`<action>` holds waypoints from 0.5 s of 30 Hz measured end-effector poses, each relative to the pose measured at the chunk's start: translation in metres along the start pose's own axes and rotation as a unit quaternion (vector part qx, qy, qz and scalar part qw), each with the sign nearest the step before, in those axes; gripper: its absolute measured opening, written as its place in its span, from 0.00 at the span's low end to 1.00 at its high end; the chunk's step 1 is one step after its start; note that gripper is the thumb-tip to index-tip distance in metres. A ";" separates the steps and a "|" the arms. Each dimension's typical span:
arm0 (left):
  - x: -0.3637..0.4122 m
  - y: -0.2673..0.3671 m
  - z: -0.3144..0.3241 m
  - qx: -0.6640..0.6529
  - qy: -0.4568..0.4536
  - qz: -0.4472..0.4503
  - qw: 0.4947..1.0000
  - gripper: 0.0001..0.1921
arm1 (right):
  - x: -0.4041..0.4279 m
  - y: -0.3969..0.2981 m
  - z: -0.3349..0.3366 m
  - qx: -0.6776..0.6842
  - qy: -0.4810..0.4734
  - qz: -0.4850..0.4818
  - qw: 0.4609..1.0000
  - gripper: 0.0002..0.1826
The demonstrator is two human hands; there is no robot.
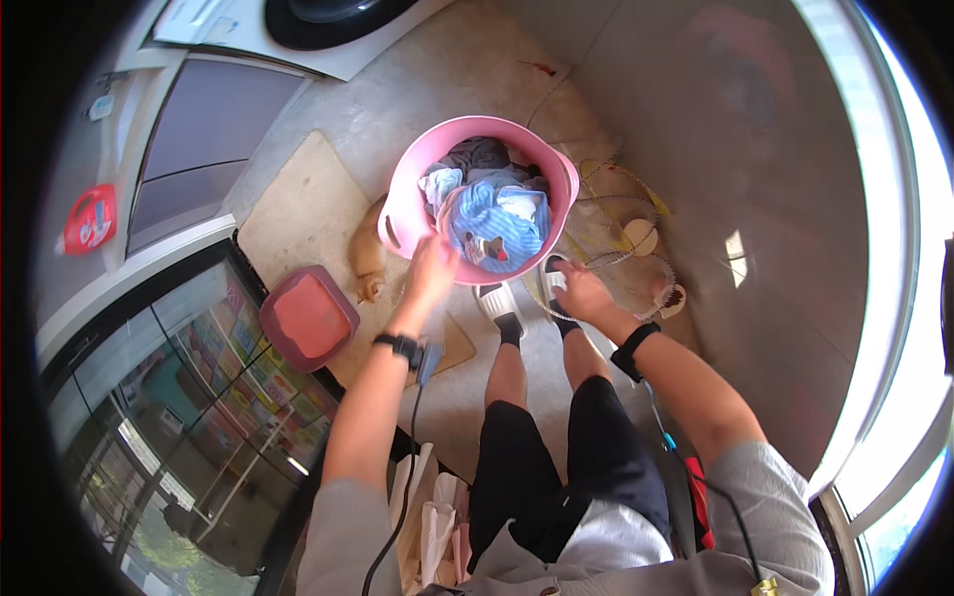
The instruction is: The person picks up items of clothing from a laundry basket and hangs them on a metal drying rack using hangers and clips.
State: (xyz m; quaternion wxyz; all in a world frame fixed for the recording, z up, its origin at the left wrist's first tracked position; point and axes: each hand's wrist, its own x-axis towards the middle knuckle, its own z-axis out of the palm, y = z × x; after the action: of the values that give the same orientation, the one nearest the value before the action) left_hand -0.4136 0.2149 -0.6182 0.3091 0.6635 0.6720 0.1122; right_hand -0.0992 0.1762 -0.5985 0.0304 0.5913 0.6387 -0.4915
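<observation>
A pink plastic laundry tub (406, 175) with side handles stands on the floor before me, just beyond my feet. Piled inside are clothes: a light-blue striped garment (484, 216) with a cartoon animal picture lies on top, and dark grey fabric (477, 154) shows toward the back. My left hand (432, 272) is at the tub's near-left rim, its fingers overlapping the edge; blur hides whether they grip anything. My right hand (585, 294) hovers off the near-right side, apart from the tub, with nothing in it and its fingers loosely spread.
A ginger cat (367, 253) lies on a beige mat (298, 194) left of the tub. Nearby sits a reddish basin (309, 320). Coiled cord (618, 200) lies at right by the wall. At upper left are a front-loading washing machine (358, 56) and a red detergent bottle (89, 220).
</observation>
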 end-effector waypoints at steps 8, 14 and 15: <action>0.212 -0.059 0.110 0.052 -0.117 -0.015 0.992 0.20 | 0.142 -0.016 0.079 0.060 0.050 0.020 0.997 0.41; 0.257 -0.113 0.153 0.055 -0.176 -0.005 0.983 0.25 | 0.115 -0.034 0.170 -0.050 -0.033 -0.149 0.987 0.24; 0.259 -0.110 0.169 0.085 -0.188 -0.026 0.978 0.24 | 0.118 -0.033 0.172 -0.050 -0.034 -0.141 0.988 0.24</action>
State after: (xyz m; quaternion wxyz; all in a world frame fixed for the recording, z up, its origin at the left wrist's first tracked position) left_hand -0.3895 0.4094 -0.8816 0.3750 0.6790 0.6261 -0.0802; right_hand -0.2537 0.1539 -0.7412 0.0120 0.4760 0.7379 -0.4783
